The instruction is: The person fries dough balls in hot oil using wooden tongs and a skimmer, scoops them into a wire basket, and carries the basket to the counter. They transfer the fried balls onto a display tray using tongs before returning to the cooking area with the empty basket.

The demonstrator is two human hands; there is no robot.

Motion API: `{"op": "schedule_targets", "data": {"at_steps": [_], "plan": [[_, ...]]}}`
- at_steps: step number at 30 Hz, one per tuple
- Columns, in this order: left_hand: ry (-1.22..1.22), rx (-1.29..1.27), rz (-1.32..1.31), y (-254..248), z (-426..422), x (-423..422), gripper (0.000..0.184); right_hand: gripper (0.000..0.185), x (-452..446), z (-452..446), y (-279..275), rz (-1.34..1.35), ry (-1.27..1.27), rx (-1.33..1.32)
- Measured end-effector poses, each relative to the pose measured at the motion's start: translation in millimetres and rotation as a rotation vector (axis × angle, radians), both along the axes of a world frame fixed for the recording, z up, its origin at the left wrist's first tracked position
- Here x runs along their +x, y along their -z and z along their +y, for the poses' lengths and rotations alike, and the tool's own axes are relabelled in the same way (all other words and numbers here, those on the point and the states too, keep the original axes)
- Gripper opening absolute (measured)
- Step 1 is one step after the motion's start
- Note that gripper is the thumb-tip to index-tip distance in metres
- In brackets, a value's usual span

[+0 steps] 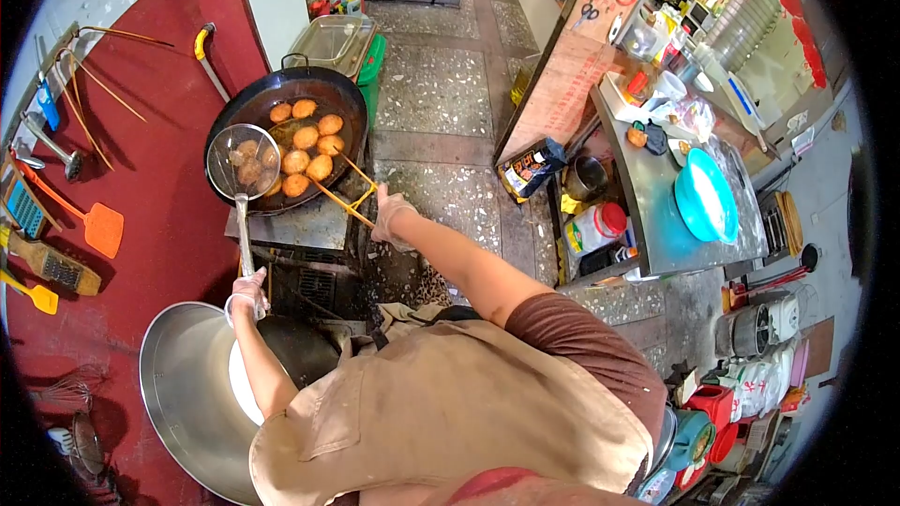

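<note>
A dark wok (272, 89) holds oil and several golden-brown fried pieces (306, 138). My left hand (247, 294), in a clear glove, is closed around the handle of a mesh skimmer (242, 164). The skimmer's basket lies over the wok's left part, with some browned pieces in or beneath it. My right hand (392, 217), also gloved, grips yellow tongs or joined sticks (356, 204). Their two tips are apart and reach to the wok's right side, near the fried pieces; whether they touch one is unclear.
A large metal basin (178, 403) stands near my left arm. Behind the wok are a glass-lidded tray (333, 42) and a green container (373, 70). Utensils, including an orange spatula (103, 229), hang on the red wall. A turquoise bowl (705, 195) sits on the right counter (656, 215).
</note>
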State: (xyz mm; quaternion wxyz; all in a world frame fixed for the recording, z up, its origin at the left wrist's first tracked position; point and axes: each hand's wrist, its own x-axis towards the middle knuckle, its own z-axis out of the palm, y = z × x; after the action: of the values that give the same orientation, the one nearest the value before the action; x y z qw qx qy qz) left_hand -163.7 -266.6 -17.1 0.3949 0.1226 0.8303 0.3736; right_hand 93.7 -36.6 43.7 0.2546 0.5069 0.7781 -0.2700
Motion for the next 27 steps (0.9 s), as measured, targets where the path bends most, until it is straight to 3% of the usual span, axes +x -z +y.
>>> {"op": "schedule_targets", "data": {"at_steps": [27], "plan": [[-0.026,0.016,-0.032,13,1,-7,0.031,0.111,0,4,11,0.022,0.012,0.022]]}}
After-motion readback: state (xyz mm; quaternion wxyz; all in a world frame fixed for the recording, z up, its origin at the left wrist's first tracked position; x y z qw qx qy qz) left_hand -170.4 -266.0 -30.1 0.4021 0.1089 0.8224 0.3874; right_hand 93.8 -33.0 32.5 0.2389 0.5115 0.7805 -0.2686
